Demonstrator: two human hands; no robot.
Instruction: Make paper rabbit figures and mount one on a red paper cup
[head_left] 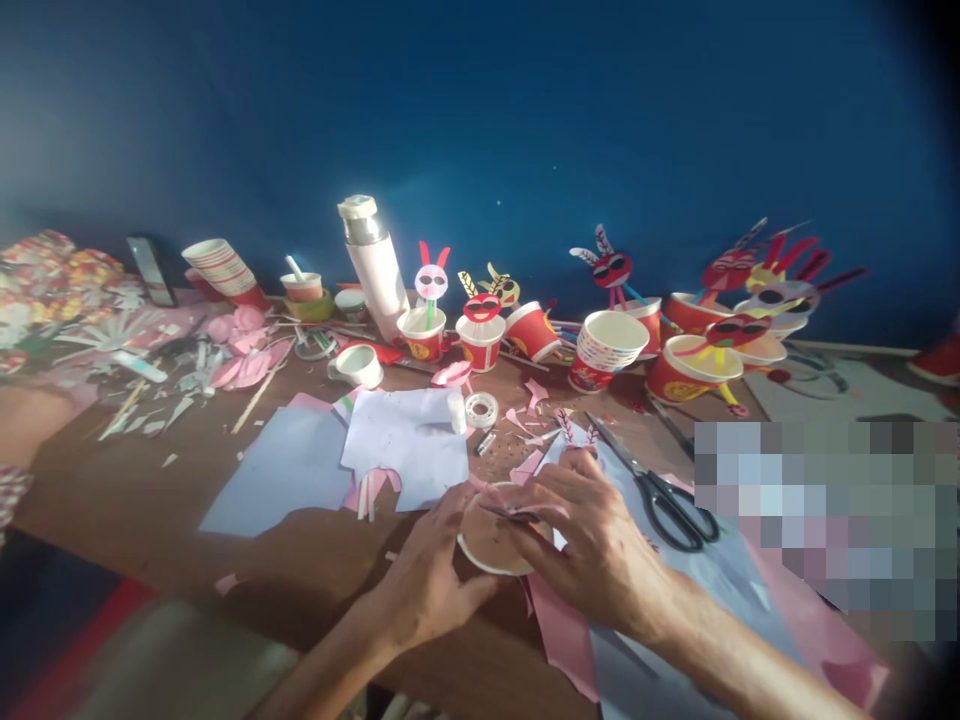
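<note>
l hand (427,570) curled round paper cup (484,548), r hand (592,540) pinching pink bit (553,509) over it, scissors (643,477) to the right on desk (330,570)

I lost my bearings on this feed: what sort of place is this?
Probably a craft workspace at a brown table: black-handled metal scissors, scattered pink paper scraps, and red paper cups with cut-paper faces.

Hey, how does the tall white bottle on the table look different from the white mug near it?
The bottle is tall and slim, while the mug is short and squat. The bottle has a cap on top with a silvery band below it; the mug is open. The mug has a side handle, but none shows on the bottle. Both are pale and stand on the table.
</note>
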